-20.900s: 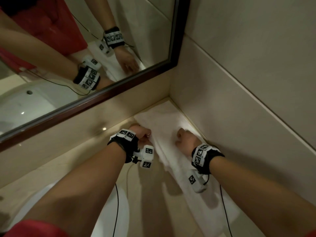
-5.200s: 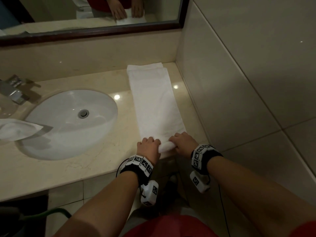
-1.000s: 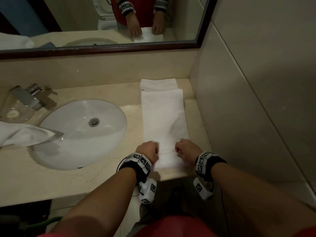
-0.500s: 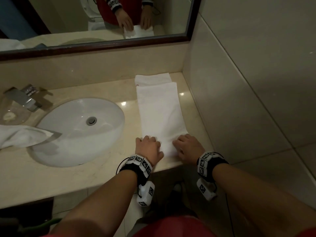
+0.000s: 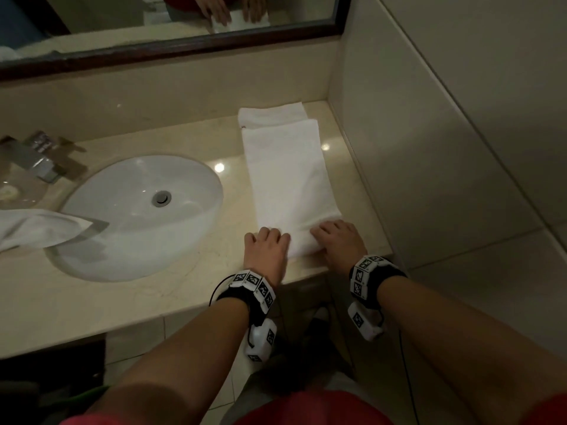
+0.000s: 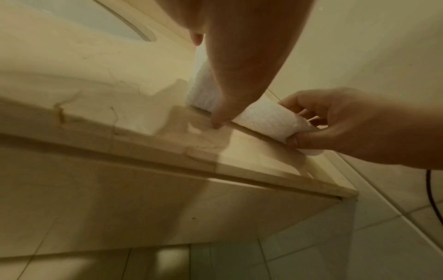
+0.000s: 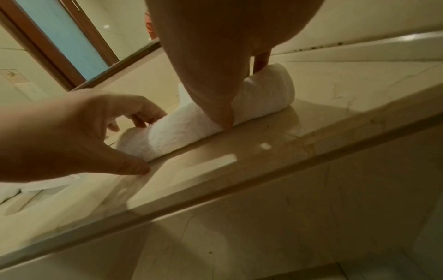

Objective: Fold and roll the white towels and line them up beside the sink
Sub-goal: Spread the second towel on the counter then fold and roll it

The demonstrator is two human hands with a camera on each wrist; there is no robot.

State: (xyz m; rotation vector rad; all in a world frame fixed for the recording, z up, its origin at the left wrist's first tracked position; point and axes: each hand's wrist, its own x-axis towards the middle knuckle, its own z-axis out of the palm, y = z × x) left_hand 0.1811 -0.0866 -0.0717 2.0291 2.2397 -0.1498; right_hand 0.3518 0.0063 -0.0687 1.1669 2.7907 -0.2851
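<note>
One long folded white terry towel [image 5: 288, 167], near end rolled, which our left hand [image 5: 266, 252] and right hand [image 5: 340, 242] grip with curled fingers.

- My left hand [image 5: 266, 250] and right hand [image 5: 339, 240] have started a small roll at the near end of the towel [image 5: 290, 173], flat a second ago.
- It was spread unfolded earlier.

Two white towels: one long folded towel [image 5: 288, 170] on the counter, one loose towel [image 5: 33, 228] left of it. One sink [image 5: 138, 216]. Two hands.
</note>
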